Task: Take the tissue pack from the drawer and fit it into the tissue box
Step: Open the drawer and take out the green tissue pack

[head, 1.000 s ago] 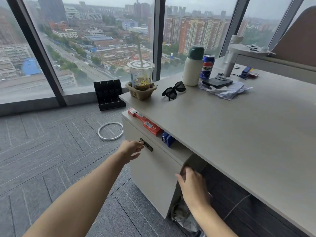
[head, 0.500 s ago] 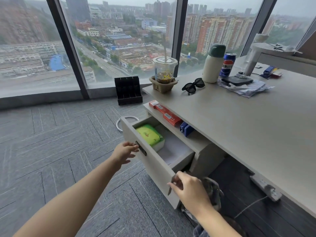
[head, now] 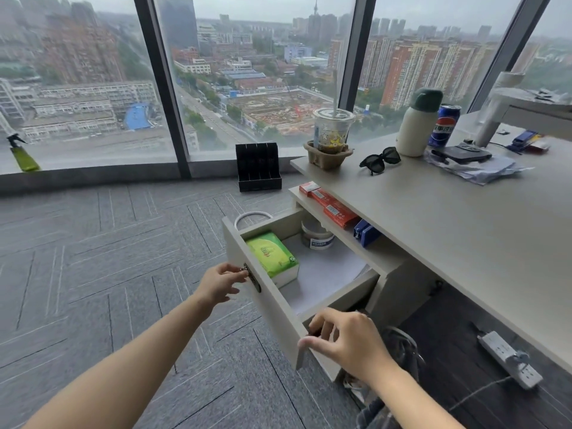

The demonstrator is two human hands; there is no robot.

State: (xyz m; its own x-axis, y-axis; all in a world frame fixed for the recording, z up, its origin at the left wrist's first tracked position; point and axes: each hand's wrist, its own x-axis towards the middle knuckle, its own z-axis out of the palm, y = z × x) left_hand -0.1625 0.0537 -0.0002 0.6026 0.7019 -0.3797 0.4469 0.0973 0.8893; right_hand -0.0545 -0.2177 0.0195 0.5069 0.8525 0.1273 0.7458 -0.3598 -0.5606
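Observation:
The drawer (head: 275,308) of the cabinet under the desk stands pulled far out. A green tissue pack (head: 272,256) lies inside, against the drawer front at its left end. My left hand (head: 221,283) pinches the small metal handle (head: 252,278) on the drawer front. My right hand (head: 346,340) grips the drawer's near right corner from below. No tissue box is in view.
A white jar (head: 317,236) sits at the drawer's back. Red boxes (head: 335,210) and a blue stapler (head: 365,233) lie on the shelf above. The desk (head: 464,227) holds a cup (head: 332,128), sunglasses (head: 379,159), bottle, can and papers. A power strip (head: 507,359) lies on the floor.
The drawer went from closed to far open, pulled out by both hands. The green tissue pack and then the white jar came into sight.

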